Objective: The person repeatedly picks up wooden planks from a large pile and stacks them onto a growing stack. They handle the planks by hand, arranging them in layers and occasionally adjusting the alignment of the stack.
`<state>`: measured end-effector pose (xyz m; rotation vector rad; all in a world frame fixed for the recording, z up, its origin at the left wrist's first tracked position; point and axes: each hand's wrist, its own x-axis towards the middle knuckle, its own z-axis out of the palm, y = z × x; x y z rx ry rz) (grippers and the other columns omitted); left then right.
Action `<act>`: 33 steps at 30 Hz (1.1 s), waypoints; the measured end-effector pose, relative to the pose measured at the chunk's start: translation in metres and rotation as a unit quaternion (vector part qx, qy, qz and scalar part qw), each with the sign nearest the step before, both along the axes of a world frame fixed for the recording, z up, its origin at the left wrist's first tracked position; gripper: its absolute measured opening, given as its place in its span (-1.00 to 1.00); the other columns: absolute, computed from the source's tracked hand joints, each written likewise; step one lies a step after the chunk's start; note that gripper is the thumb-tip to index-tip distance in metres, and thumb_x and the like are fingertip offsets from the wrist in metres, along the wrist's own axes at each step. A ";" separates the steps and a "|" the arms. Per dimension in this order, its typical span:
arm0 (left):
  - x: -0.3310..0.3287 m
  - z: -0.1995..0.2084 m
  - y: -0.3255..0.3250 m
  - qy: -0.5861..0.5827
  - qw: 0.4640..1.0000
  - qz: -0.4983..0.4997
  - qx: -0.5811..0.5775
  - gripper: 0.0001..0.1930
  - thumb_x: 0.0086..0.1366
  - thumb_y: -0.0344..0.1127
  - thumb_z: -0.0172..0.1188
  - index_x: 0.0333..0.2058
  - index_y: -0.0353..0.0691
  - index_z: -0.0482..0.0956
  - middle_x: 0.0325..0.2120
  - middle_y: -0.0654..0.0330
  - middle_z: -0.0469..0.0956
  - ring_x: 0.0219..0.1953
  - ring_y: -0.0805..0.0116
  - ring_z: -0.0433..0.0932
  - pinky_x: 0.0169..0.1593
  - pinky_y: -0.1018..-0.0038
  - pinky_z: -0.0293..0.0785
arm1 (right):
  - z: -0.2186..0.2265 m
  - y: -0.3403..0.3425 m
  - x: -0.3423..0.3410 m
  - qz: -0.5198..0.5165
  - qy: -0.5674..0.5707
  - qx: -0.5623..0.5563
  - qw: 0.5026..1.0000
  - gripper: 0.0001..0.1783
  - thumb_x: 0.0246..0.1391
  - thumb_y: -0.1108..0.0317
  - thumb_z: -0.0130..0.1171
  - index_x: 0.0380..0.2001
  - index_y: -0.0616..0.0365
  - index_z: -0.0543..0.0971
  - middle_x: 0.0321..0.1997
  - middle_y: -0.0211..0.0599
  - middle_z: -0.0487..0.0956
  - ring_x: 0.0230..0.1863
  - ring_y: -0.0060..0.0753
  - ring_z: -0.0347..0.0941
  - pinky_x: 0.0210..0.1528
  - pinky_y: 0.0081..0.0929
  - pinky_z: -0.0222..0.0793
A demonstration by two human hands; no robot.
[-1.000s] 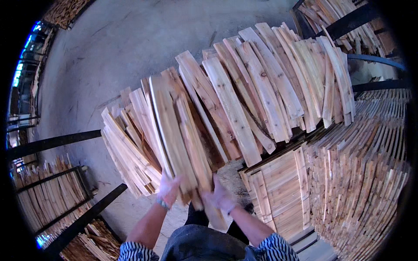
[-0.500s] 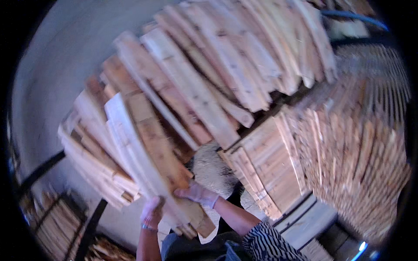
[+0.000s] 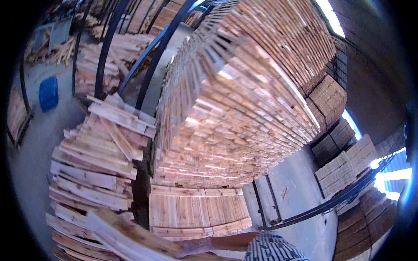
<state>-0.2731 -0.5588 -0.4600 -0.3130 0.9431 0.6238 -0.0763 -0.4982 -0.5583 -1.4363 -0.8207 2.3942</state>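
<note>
Narrow gap [image 3: 143, 182] between plank stacks [image 3: 226, 130]

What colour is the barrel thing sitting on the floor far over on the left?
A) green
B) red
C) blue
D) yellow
C: the plastic barrel on the concrete floor, left of the loose pile of wooden slats, is plainly blue.
</note>
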 end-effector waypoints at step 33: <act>0.323 -0.256 0.015 0.217 0.935 -0.258 0.114 -0.36 0.26 -0.11 0.21 0.20 -0.23 0.17 -0.04 -0.05 0.45 -0.06 0.15 0.52 -0.03 0.26 0.54 | -0.153 -0.086 0.317 -0.322 -0.031 -0.002 0.946 0.08 -0.10 0.18 0.44 0.34 0.27 -0.01 0.27 -0.12 0.26 0.25 -0.28 0.24 0.24 -0.38 0.26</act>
